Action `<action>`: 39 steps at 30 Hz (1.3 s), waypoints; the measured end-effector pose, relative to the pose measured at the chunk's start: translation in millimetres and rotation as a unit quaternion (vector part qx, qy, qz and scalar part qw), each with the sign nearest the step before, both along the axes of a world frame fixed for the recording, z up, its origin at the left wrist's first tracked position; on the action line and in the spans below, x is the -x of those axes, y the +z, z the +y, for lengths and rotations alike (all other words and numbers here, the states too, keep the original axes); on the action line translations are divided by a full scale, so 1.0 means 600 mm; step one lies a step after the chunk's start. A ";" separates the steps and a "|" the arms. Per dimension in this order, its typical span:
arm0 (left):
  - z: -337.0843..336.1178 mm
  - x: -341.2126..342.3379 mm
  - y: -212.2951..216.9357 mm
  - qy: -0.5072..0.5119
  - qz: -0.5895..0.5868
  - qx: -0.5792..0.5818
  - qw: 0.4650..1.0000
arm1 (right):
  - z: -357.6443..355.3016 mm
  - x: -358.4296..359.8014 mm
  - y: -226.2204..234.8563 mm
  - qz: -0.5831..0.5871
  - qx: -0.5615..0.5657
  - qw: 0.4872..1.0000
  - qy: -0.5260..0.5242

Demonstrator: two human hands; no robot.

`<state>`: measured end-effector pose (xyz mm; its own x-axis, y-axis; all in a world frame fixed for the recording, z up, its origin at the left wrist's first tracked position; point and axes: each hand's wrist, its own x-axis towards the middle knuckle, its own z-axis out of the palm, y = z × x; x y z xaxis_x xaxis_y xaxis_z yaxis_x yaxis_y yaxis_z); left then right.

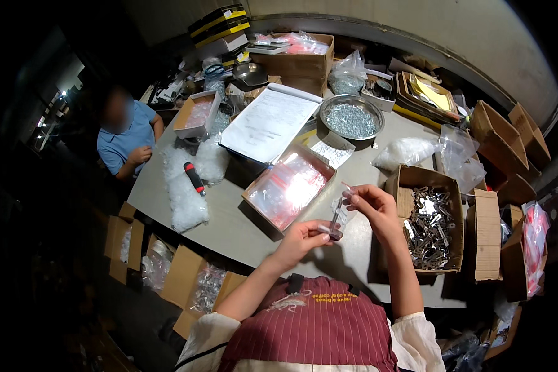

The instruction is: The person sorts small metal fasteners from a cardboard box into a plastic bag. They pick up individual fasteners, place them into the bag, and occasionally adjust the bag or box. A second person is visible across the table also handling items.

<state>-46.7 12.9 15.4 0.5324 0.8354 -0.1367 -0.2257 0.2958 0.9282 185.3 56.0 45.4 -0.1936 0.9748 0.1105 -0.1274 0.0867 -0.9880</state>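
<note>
In front of my chest, both hands grip what looks like a small clear plastic bag (pixel 337 216) with a slim metal piece in or behind it. My left hand (pixel 305 242) pinches its lower end, where something dark and shiny shows at the fingertips. My right hand (pixel 377 209) has its fingers closed on the upper end. Just beyond my left hand lies an open cardboard box (pixel 245 194) of flat clear bags with red strips. To the right of my right hand stands a deeper carton (pixel 394 186) holding many small metal clips.
A metal bowl (pixel 324 111) of small silvery parts stands farther back. A clipboard with papers (pixel 270 124) rests beside it. At left, a red and black-handled tool (pixel 194 178) lies on bagged white pieces (pixel 183 201). Another person (pixel 123 139) in blue is at the far left.
</note>
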 end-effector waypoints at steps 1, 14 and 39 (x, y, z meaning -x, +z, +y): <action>-0.001 0.003 -0.001 0.003 0.037 -0.025 0.999 | -0.006 0.004 -0.001 0.004 -0.012 1.000 -0.003; 0.014 0.001 0.049 0.239 0.102 -0.246 0.934 | -0.049 0.051 0.009 -0.139 -0.135 0.981 0.018; -0.026 0.062 0.020 0.251 0.209 -0.242 0.914 | -0.083 0.094 -0.016 -0.179 -0.028 0.979 0.092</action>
